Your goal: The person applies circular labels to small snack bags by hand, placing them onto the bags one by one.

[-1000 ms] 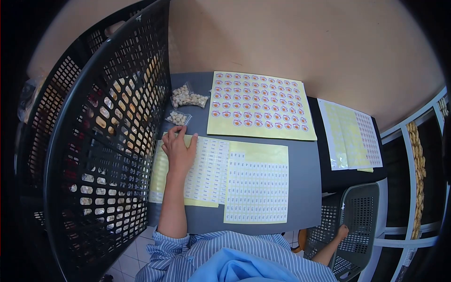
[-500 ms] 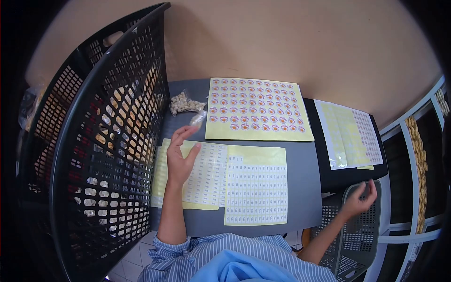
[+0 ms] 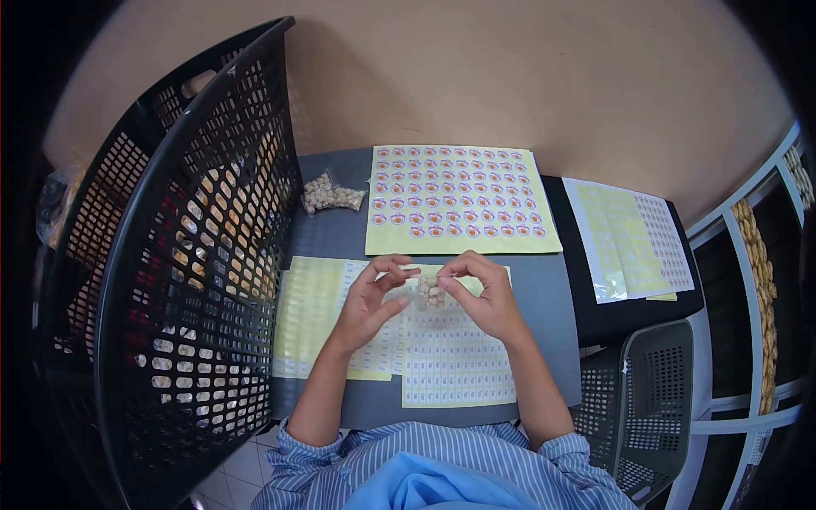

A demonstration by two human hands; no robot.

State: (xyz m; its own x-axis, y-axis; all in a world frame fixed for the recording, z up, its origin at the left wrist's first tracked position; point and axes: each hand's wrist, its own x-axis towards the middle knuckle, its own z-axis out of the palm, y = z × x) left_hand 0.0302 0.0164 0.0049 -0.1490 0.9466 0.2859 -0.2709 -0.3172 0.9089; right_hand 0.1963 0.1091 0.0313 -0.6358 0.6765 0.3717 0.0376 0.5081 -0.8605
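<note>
A small clear bag of pale pieces [image 3: 432,291] is between my two hands, above the white label sheet [image 3: 459,357]. My right hand [image 3: 480,293] pinches its upper right edge. Just left of the bag, my left hand [image 3: 374,297] has its fingers curled and apart, with nothing held in them. Beneath the left hand lies another label sheet with a yellow backing [image 3: 314,297]. A larger clear bag of pale pieces [image 3: 330,194] rests at the table's back left. Beside it is a yellow sheet of round orange-centred stickers [image 3: 459,242].
Tall black baskets [image 3: 195,255] holding bagged items stand at the left. A sticker sheet in clear plastic [image 3: 629,242] lies on a black surface [image 3: 586,319] at the right. Below that is a dark green basket [image 3: 654,399], with a white-framed rack [image 3: 748,280] beyond.
My right hand has come from above the right basket to the middle of the table. My left hand has moved right and down. The small bag is now in the right hand's pinch.
</note>
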